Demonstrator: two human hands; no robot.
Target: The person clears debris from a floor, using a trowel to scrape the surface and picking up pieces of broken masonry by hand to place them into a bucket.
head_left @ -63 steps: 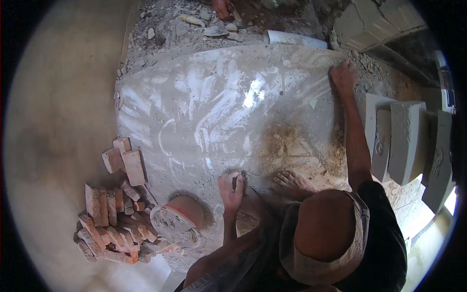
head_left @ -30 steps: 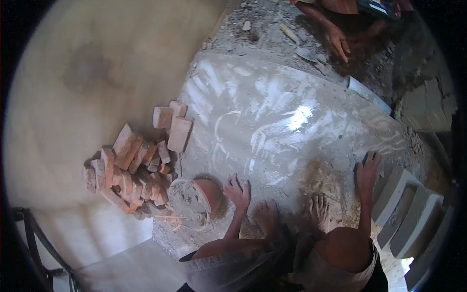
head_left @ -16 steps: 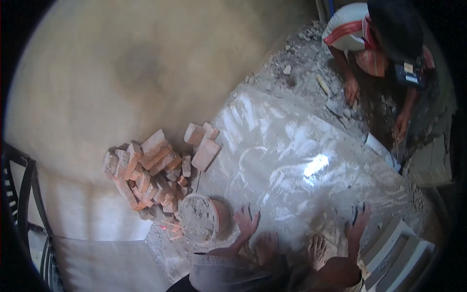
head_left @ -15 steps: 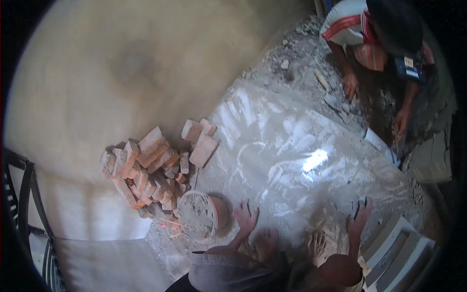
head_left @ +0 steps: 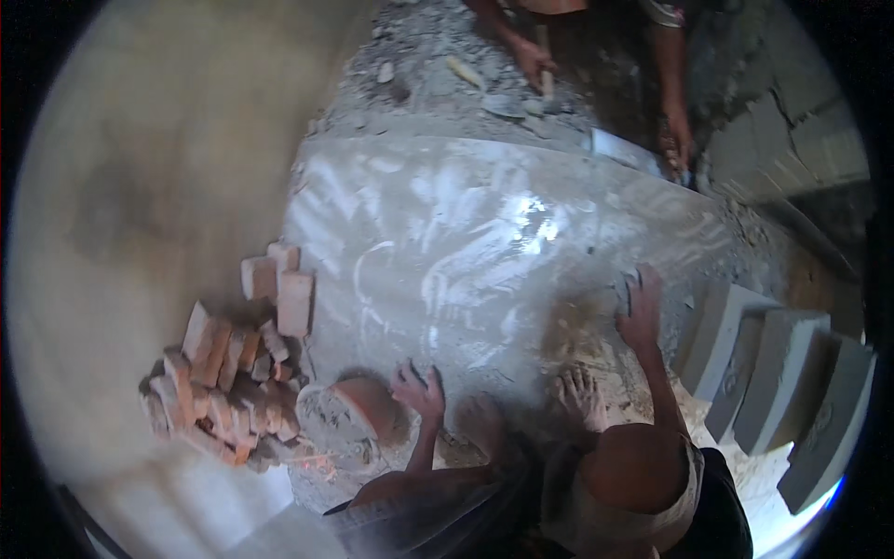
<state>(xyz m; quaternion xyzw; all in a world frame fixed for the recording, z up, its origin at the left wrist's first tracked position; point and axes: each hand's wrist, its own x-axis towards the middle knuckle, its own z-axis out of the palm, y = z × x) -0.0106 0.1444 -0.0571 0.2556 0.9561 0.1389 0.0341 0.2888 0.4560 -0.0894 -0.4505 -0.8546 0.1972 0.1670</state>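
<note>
My left hand (head_left: 421, 391) is spread out with nothing in it, just right of a reddish bucket (head_left: 372, 407) that holds a grey, mortar-like mix. Farther right, my right hand (head_left: 641, 309) reaches forward over a grey slab-like surface (head_left: 447, 224) smeared with white streaks. Its fingers are apart and hold nothing that I can see; a dark patch beside the fingertips may be shadow. Both hands are low over the surface, and whether they touch it I cannot tell. My bare feet (head_left: 579, 396) are between them.
Broken red bricks (head_left: 223, 373) are heaped at left. Large grey blocks (head_left: 780, 377) stand at right. Across the slab, a co-worker's hand (head_left: 533, 63) is at a hammer (head_left: 548, 84), the other by a white pipe-like piece (head_left: 624, 154). A trowel (head_left: 504, 106) lies on rubble.
The view has turned, so the bricks and bucket appear farther left and more of the grey blocks shows. My right hand has moved forward over the slab. A hammer now shows at the co-worker's hand.
</note>
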